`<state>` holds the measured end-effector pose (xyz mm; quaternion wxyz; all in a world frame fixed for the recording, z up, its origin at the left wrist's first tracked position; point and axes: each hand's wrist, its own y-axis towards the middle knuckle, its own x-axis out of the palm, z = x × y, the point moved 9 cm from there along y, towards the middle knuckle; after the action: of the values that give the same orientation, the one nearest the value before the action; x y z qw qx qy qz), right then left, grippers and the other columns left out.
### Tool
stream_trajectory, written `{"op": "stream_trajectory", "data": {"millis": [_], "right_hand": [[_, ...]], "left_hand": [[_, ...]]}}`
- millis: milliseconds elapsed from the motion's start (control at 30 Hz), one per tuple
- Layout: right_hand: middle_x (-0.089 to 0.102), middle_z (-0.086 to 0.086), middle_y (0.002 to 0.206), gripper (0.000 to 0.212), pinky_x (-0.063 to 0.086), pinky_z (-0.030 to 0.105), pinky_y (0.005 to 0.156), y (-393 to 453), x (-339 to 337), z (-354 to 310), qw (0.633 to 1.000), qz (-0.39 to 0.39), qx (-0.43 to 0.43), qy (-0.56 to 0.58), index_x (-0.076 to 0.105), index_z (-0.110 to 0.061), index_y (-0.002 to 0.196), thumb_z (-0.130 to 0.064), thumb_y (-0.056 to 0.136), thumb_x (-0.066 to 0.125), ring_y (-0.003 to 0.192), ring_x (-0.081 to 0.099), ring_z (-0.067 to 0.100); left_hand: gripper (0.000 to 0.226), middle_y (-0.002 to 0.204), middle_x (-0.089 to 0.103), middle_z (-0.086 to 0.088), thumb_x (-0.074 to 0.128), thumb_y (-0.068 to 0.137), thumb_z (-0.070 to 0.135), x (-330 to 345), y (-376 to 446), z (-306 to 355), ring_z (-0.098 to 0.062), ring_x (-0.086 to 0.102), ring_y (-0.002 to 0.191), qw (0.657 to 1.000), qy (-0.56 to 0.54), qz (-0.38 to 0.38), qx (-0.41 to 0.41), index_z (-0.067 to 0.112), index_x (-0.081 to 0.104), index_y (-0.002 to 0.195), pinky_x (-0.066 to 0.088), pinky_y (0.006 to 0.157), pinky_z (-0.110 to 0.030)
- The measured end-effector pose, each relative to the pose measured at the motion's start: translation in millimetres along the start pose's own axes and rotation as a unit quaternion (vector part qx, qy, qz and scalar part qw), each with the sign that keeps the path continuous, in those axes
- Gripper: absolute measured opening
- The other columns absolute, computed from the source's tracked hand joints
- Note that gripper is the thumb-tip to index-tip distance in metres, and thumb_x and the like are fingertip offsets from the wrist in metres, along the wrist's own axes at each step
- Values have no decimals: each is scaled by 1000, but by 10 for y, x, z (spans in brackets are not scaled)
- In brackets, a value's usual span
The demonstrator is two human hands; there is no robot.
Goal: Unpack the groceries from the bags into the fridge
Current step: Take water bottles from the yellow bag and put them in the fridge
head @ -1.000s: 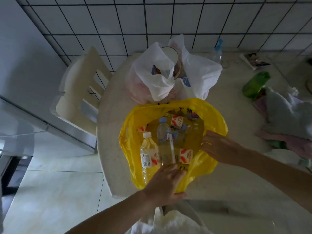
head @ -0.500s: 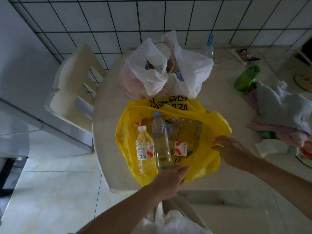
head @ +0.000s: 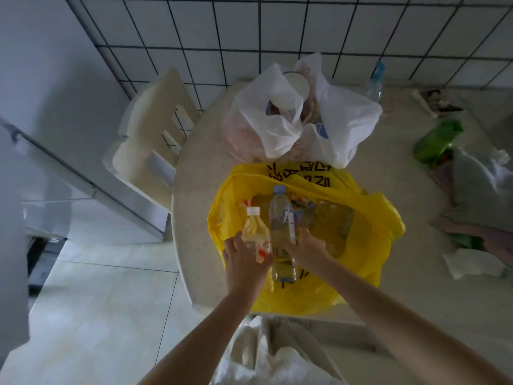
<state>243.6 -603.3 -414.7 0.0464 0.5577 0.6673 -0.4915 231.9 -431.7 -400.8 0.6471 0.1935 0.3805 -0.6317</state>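
A yellow plastic bag (head: 369, 234) lies open on the pale round table (head: 200, 190), full of drinks. My left hand (head: 244, 262) grips a small white-capped bottle (head: 255, 232) with a red label at the bag's near-left edge. Beside it my right hand (head: 302, 245) reaches into the bag and closes round a taller clear water bottle with a blue cap (head: 279, 207). More bottles and small cartons lie deeper in the bag, partly hidden. A white plastic bag (head: 277, 120) with a round lidded tub stands behind the yellow one.
A cream chair (head: 150, 134) stands left of the table against the tiled wall. A white appliance door (head: 55, 173) is at the far left. A green bottle (head: 435, 140), crumpled cloths (head: 483, 195) and a clear blue-capped bottle (head: 373, 84) lie on the table's right side.
My left hand moved up from the bag's near rim onto the small bottle. My right hand left the bag's right edge and went in to the tall water bottle.
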Motion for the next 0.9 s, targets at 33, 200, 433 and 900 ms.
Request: {"op": "stream_trajectory", "data": {"millis": [33, 200, 433, 900], "right_hand": [[51, 16, 130, 67, 39, 40, 96, 20, 14, -20, 1000, 2, 10, 10, 34, -8, 136, -55, 90, 49, 118, 49, 34], [49, 19, 128, 64, 42, 36, 82, 91, 107, -117, 999, 8, 32, -1, 39, -5, 132, -54, 91, 48, 113, 51, 34], [56, 14, 117, 77, 46, 31, 69, 218, 192, 44, 992, 36, 91, 84, 49, -8, 124, -61, 70, 63, 100, 57, 30], [51, -9, 102, 60, 51, 32, 81, -860, 139, -330, 984, 59, -119, 116, 43, -21, 121, -50, 77, 70, 95, 51, 5]], "left_hand": [[75, 135, 40, -8, 71, 78, 42, 58, 28, -46, -27, 38, 123, 1000, 8, -20, -12, 11, 36, 137, 39, 103, -42], [76, 106, 55, -2, 74, 78, 38, 217, 53, -278, -24, 58, 87, 982, -101, -103, -125, 13, 26, 132, 48, 60, -28], [76, 97, 55, 2, 82, 71, 39, 154, 114, -342, -22, 60, 79, 981, -126, -99, -108, 17, 32, 125, 57, 66, -38], [73, 98, 67, 4, 91, 50, 35, -707, -430, -561, -18, 67, 89, 937, -334, 28, -102, 22, 54, 112, 58, 79, -40]]}}
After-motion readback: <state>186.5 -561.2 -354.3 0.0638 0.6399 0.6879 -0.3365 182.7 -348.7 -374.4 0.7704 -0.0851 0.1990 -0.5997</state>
